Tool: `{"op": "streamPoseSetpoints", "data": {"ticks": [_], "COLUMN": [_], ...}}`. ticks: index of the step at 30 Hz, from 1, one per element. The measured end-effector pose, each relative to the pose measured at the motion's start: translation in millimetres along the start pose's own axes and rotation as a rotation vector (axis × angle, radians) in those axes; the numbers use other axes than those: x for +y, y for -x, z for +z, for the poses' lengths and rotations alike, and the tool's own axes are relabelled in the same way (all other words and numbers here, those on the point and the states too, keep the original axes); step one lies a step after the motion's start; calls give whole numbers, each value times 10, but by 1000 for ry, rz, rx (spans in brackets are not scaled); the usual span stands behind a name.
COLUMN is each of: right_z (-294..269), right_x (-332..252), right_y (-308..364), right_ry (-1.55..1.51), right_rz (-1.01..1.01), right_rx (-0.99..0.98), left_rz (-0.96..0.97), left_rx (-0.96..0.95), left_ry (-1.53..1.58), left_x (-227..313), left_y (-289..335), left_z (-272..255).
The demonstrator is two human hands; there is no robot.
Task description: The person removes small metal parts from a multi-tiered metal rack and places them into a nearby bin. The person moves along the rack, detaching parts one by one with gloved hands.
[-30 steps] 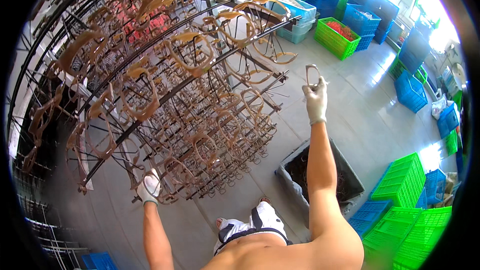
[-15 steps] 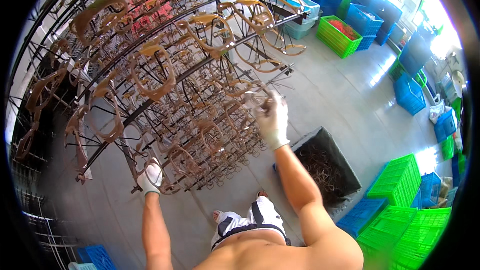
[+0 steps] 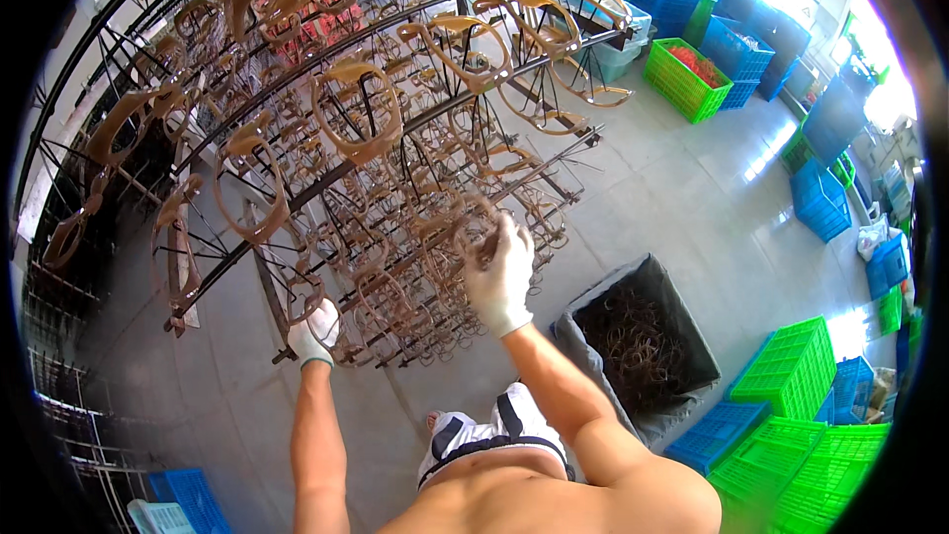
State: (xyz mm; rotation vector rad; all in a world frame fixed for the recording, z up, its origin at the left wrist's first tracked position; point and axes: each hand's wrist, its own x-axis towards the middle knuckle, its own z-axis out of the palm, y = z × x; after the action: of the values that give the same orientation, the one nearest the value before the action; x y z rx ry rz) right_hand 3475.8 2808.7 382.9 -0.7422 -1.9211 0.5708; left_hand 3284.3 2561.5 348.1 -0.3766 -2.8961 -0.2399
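A tall black metal rack [image 3: 341, 176] fills the upper left, with many brown eyeglass frames [image 3: 358, 117] hung on its prongs in tiers. My left hand [image 3: 314, 331], in a white glove, is closed at the near end of a low bar of the rack, beside a hanging frame; its fingertips are partly hidden. My right hand [image 3: 502, 277], also gloved, is raised at the rack's right side. Its fingers curl round brown eyeglass frames [image 3: 474, 222], and how many cannot be made out against those behind.
A dark-lined bin [image 3: 704, 376] holding a heap of brown frames stands on the floor to my right. Beyond it are green crates [image 3: 786, 366] and blue crates [image 3: 820, 198]. A green crate [image 3: 650, 79] with red pieces stands farther off. Wire shelving [image 3: 94, 425] runs along the left.
My right hand has moved left and down along the rack's side. The rack and floor things have shifted in view; my left hand keeps its place at the bar end.
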Motion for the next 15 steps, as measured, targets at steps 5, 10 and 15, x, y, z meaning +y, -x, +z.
{"op": "streamPoseSetpoints", "data": {"ticks": [5, 10, 15], "right_z": [-439, -212, 102], "right_x": [204, -390, -745], "right_y": [-424, 275, 492], "right_ry": [-19, -4, -95], "right_rz": [78, 54, 103], "right_rx": [222, -187, -89], "left_rz": [-29, -31, -150], "left_rx": [-62, -119, -206], "left_ry": [28, 50, 52], "left_x": [37, 103, 104], "left_y": [76, 51, 27], "left_z": [-237, -283, -276]}}
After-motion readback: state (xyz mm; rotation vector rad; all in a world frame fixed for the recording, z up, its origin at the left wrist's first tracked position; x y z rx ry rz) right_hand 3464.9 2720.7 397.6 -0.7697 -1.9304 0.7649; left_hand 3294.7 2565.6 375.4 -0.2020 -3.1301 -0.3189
